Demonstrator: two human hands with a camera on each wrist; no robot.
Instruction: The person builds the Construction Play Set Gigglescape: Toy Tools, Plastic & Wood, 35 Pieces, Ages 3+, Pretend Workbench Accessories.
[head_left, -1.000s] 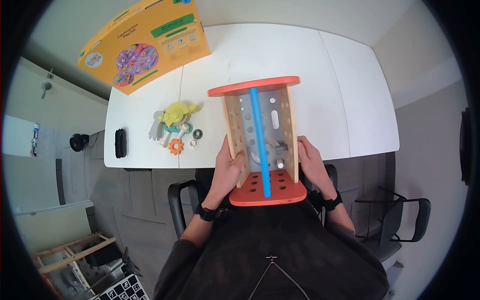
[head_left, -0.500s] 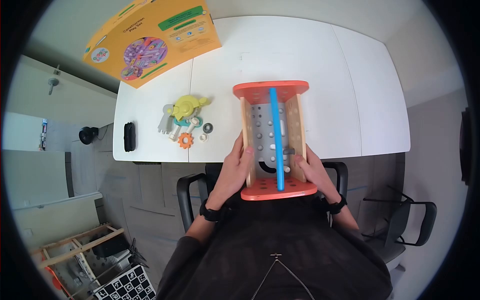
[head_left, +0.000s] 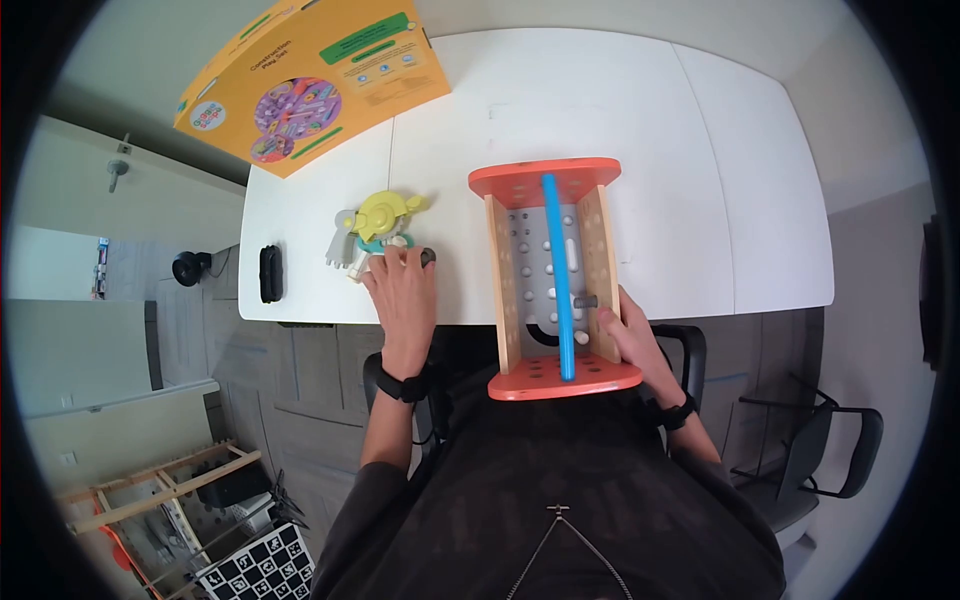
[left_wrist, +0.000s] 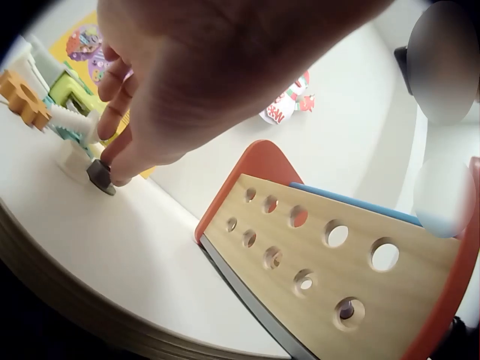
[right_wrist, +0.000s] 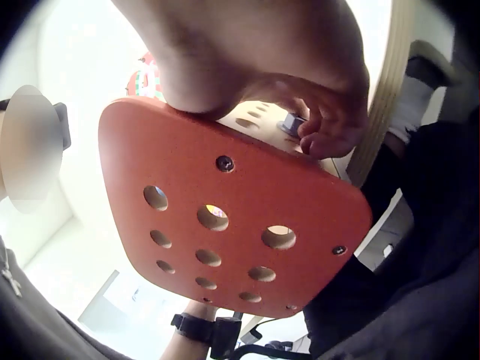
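A toy toolbox (head_left: 510,180) with red end panels, pegboard-like wooden sides and a blue rod handle (head_left: 558,270) stands at the table's front edge. My right hand (head_left: 637,335) grips its right side wall, thumb over the top edge. In the right wrist view, those fingers curl beside a grey bolt's head (right_wrist: 291,124); the bolt's threaded shaft (head_left: 584,301) pokes inside the box. My left hand (head_left: 402,305) reaches to the toy parts on the left, pinching a dark grey nut (left_wrist: 100,177) between thumb and fingertip. It partly covers an orange gear (left_wrist: 24,99) and a white screw (left_wrist: 71,120).
Around the left hand lie a yellow-green toy piece (head_left: 382,213) and a grey saw-like piece (head_left: 341,243). Farther left is a black case (head_left: 271,274). A large orange carton (head_left: 300,90) stands at the back left of the white table (head_left: 650,130).
My left hand has let go of the toolbox's left wall and moved left to the loose parts, taking hold of the dark nut. The right hand stays on the toolbox, which settled from a tilt.
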